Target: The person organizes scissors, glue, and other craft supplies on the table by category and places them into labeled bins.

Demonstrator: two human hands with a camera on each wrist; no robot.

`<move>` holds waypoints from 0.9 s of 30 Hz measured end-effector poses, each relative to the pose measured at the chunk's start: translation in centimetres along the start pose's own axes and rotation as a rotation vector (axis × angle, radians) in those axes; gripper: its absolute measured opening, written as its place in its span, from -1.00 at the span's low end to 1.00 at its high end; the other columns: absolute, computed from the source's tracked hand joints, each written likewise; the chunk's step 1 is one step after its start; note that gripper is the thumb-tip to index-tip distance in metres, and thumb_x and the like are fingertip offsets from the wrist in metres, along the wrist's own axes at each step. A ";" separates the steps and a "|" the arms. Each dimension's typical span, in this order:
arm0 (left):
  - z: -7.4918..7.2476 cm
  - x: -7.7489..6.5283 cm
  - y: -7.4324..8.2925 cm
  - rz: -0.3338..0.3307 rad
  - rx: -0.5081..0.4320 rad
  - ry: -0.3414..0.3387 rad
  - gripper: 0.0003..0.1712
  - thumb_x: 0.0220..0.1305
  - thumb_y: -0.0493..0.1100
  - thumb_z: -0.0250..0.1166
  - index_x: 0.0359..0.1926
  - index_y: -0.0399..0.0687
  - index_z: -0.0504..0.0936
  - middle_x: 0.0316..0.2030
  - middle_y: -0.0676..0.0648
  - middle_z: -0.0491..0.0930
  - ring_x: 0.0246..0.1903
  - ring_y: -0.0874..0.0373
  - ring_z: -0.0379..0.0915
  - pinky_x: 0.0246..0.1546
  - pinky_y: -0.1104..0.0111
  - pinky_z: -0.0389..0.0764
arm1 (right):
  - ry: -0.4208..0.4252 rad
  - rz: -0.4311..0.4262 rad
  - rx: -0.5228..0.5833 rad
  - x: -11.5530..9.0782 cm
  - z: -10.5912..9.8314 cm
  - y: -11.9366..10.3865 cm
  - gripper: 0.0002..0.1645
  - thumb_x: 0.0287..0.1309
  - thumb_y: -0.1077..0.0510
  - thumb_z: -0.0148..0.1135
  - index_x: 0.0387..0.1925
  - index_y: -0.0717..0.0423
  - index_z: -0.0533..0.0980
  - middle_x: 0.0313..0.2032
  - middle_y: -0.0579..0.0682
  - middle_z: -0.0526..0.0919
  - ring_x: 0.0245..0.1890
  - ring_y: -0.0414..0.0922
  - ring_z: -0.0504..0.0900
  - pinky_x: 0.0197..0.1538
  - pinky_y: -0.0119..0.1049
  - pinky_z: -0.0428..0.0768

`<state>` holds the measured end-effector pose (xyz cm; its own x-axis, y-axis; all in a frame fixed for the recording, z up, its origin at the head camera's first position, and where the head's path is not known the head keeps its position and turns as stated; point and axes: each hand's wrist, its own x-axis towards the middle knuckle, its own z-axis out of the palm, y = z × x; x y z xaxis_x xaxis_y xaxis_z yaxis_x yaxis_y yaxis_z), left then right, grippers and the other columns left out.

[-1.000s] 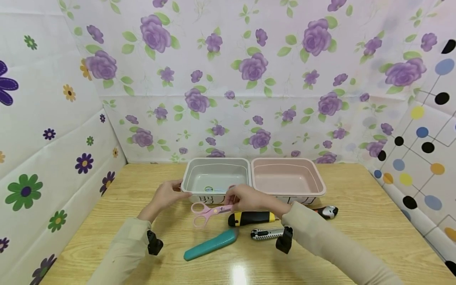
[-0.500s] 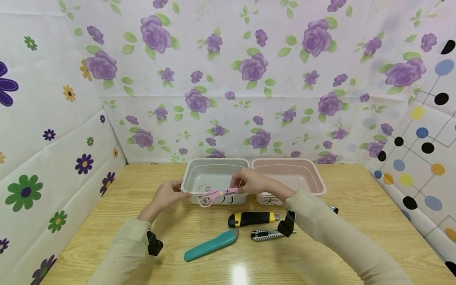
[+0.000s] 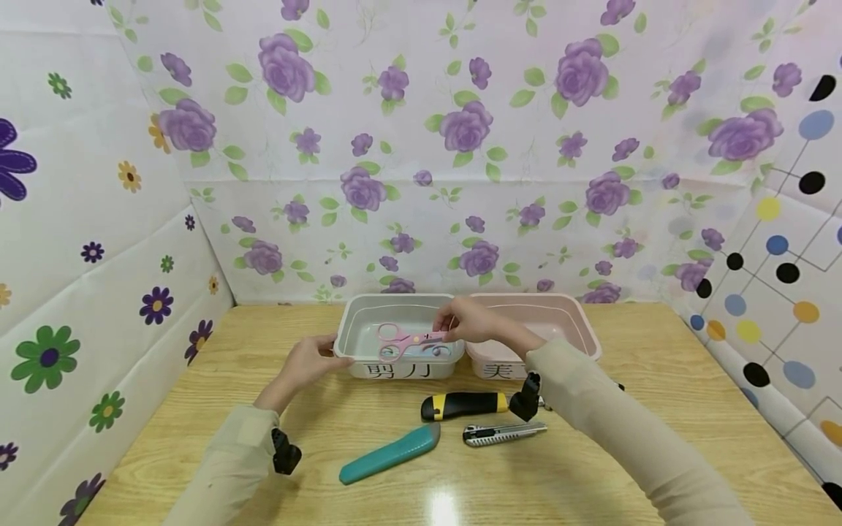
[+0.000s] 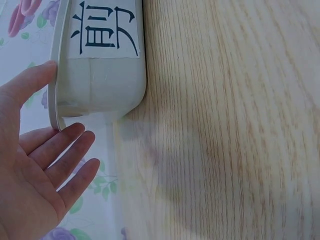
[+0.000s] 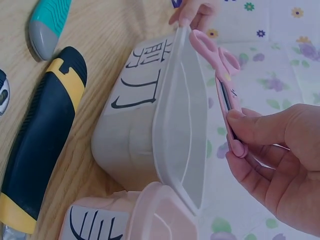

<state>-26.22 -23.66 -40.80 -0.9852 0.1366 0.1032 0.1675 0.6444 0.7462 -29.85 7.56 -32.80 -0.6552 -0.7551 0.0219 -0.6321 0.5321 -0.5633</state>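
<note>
My right hand (image 3: 475,321) pinches pink scissors (image 3: 416,339) by the blade end, thumb on one side and fingers on the other. Their two finger loops point left, and they hang over the opening of a grey plastic bin (image 5: 127,132) with a printed label on its front. My left hand (image 3: 305,371) holds that bin's front left corner. In the left wrist view its thumb lies on the rim, with the index finger at the rim's other side and the other fingers spread loosely. Something blue and green lies inside the bin, partly hidden behind the scissors.
A pink bin (image 3: 526,298) adjoins the grey one on the right. In front lie a black and yellow utility knife (image 3: 467,404), a silver and black snap-off cutter (image 3: 501,434) and a teal cutter (image 3: 391,454). My right forearm partly covers another tool. Patterned cloth walls enclose the table (image 3: 263,467).
My right hand has lifted the scissors from in front of the grey bin, up and over its front rim to above the opening. The left hand stays at the corner.
</note>
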 end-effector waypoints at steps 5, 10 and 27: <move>0.0 0.0 0.0 0.000 -0.006 0.003 -0.28 -0.03 -0.09 0.40 0.12 -0.39 0.42 -0.17 -0.28 0.59 -0.23 -0.04 0.55 -0.25 0.20 0.55 | 0.017 0.017 0.016 0.5 0.1 0.6 -0.85 0.00 0.41 0.20 -0.32 0.28 0.58 -0.42 0.04 0.60 -0.38 -0.17 0.54 -0.27 -0.39 0.52; 0.1 -0.1 -0.1 -0.009 -0.006 0.007 -0.29 -0.02 -0.10 0.40 0.13 -0.38 0.42 -0.17 -0.28 0.59 -0.22 -0.03 0.55 -0.24 0.21 0.55 | 0.037 0.027 0.025 1.1 0.3 1.2 -0.85 -0.01 0.41 0.21 -0.32 0.29 0.59 -0.44 0.04 0.61 -0.39 -0.17 0.54 -0.28 -0.38 0.53; 0.1 0.0 -0.1 -0.013 -0.008 0.002 -0.27 -0.01 -0.08 0.39 0.14 -0.36 0.40 -0.16 -0.28 0.59 -0.22 -0.02 0.55 -0.23 0.20 0.54 | 0.084 0.079 0.045 2.3 1.4 2.9 -0.85 -0.03 0.42 0.21 -0.34 0.29 0.61 -0.44 0.03 0.63 -0.40 -0.17 0.55 -0.26 -0.36 0.53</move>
<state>-26.23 -23.65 -40.98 -0.9874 0.1271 0.0947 0.1546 0.6403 0.7524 -32.63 6.82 -35.51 -0.7357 -0.6759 0.0442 -0.5594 0.5695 -0.6023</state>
